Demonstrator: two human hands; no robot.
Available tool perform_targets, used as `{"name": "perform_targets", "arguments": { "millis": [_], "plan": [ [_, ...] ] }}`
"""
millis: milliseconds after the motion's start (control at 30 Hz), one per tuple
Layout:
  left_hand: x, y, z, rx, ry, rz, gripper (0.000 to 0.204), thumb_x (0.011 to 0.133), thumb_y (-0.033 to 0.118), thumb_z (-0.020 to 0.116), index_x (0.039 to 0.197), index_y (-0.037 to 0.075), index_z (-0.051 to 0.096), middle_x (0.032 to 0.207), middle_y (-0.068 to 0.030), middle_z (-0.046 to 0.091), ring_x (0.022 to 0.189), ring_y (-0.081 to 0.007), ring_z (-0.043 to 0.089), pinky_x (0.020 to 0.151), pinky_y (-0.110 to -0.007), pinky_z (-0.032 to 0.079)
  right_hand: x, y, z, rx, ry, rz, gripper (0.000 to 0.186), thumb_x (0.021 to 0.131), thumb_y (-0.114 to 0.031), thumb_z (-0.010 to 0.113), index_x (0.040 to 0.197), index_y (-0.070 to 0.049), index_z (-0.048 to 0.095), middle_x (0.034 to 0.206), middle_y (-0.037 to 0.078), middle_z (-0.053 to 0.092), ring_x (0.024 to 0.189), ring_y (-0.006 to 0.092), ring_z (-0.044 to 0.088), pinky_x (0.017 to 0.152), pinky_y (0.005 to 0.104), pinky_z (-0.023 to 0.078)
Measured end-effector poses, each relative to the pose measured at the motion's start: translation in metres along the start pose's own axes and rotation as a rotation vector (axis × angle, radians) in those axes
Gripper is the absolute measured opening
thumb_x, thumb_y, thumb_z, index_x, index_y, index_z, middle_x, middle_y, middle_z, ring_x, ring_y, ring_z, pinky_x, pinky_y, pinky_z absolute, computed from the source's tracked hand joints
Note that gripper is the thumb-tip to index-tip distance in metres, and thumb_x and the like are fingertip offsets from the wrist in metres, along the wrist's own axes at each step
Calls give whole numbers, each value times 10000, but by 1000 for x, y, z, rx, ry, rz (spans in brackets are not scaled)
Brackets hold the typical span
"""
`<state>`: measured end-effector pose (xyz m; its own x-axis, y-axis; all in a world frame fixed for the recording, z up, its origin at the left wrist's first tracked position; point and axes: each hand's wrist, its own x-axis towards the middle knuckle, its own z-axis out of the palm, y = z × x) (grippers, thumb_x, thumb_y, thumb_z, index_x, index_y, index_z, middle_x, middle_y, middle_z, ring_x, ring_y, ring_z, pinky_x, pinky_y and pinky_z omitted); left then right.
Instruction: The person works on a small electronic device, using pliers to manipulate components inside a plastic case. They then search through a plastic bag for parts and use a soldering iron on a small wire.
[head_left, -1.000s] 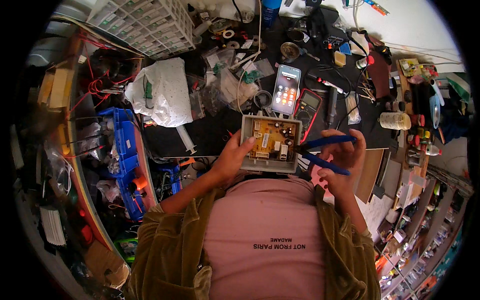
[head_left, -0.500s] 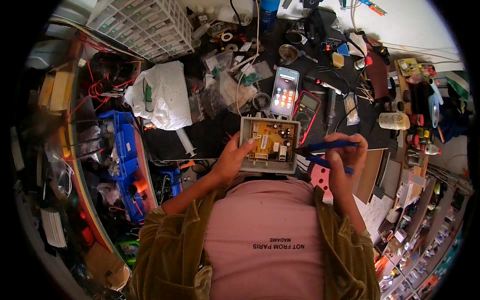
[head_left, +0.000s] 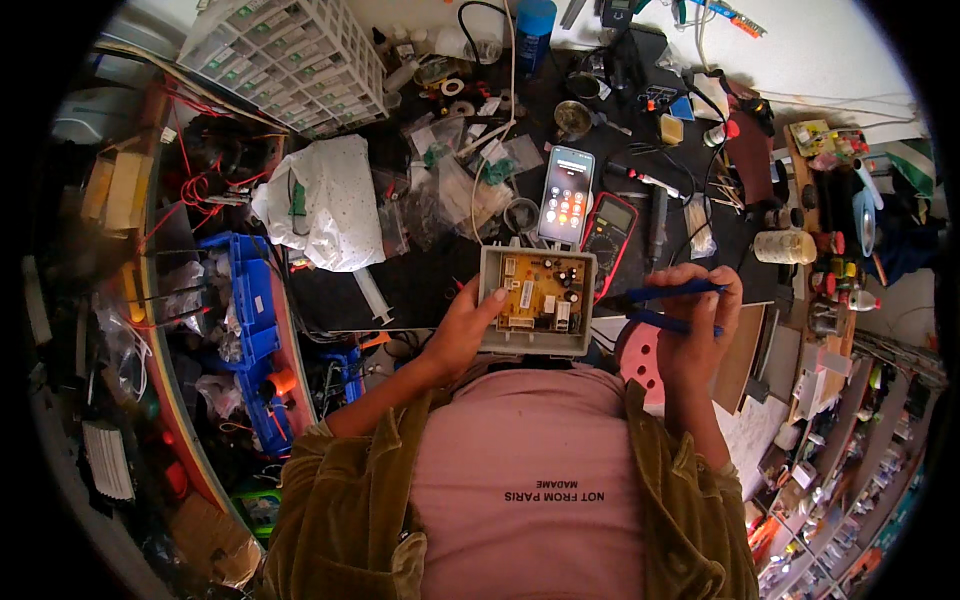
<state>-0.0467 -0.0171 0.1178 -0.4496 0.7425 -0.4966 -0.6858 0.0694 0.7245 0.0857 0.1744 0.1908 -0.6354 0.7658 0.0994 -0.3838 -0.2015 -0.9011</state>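
Observation:
My left hand (head_left: 464, 326) grips the left side of a grey plastic box (head_left: 534, 344), its thumb over the rim. Inside the box lies a yellowish-brown circuit board (head_left: 538, 288) with capacitors, white connectors and other small parts. My right hand (head_left: 702, 335) is closed around blue-handled pliers (head_left: 665, 292), whose handles are spread apart. The dark pliers' jaws point left toward the box's right wall, a small gap away from it; their tips are hard to make out. The box is held at the near edge of the black bench, in front of my body.
Just beyond the box lie a lit phone (head_left: 566, 195) and a red-edged multimeter (head_left: 609, 235). A white bag (head_left: 325, 205) and a syringe (head_left: 373, 295) sit to the left. A pink stool (head_left: 638, 362) with holes is below my right hand. Blue bins (head_left: 250, 300) stand at left.
The pliers have drawn slightly right, away from the box's right wall where their jaws were. The left hand keeps its hold, and the view has shifted a little.

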Motion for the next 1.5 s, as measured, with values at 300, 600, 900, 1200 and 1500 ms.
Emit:
{"name": "perform_targets", "arguments": {
  "millis": [300, 600, 900, 1200, 1500],
  "plan": [
    [0, -1, 0, -13, 0, 11, 381, 920, 235, 446, 1220, 7, 392, 1114, -83, 518, 996, -126, 506, 868, -278, 415, 5, -6, 2, 145, -135, 23, 267, 864, -295, 418, 949, -42, 402, 697, 99, 445, 628, 187, 442, 649, 337, 386],
    [-1, -5, -4, -23, 25, 30, 388, 917, 240, 451, 1215, -1, 392, 1107, -88, 522, 995, -137, 507, 875, -287, 413, 5, -5, 1, 194, -112, 80, 382, 859, -353, 431, 1043, -19, 422, 795, 127, 489, 759, 206, 479, 705, 329, 385],
    [-6, 7, -1, 32, 26, 37, 390, 916, 252, 447, 1212, 3, 392, 1106, -90, 523, 995, -142, 511, 874, -289, 415, 5, 1, -5, -116, -51, 149, 579, 809, -438, 503, 1202, -29, 389, 1051, 145, 522, 939, 179, 499, 779, 294, 392],
    [-9, 12, 0, 66, 52, 15, 401, 916, 260, 440, 1219, 3, 384, 1112, -94, 516, 999, -155, 519, 872, -305, 427, 4, -5, 11, -266, -153, 223, 988, 597, -369, 787, 1336, -18, 232, 1117, 126, 495, 1015, 170, 507, 717, 234, 473],
    [-9, 11, 2, 75, 53, 59, 398, 883, 229, 510, 1200, 7, 415, 1099, -75, 526, 998, -135, 502, 888, -285, 397, 2, -8, 12, -236, -195, 273, 1103, 519, -366, 839, 1353, -46, 193, 1132, 123, 482, 1037, 187, 492, 756, 290, 490]
  ]
}}
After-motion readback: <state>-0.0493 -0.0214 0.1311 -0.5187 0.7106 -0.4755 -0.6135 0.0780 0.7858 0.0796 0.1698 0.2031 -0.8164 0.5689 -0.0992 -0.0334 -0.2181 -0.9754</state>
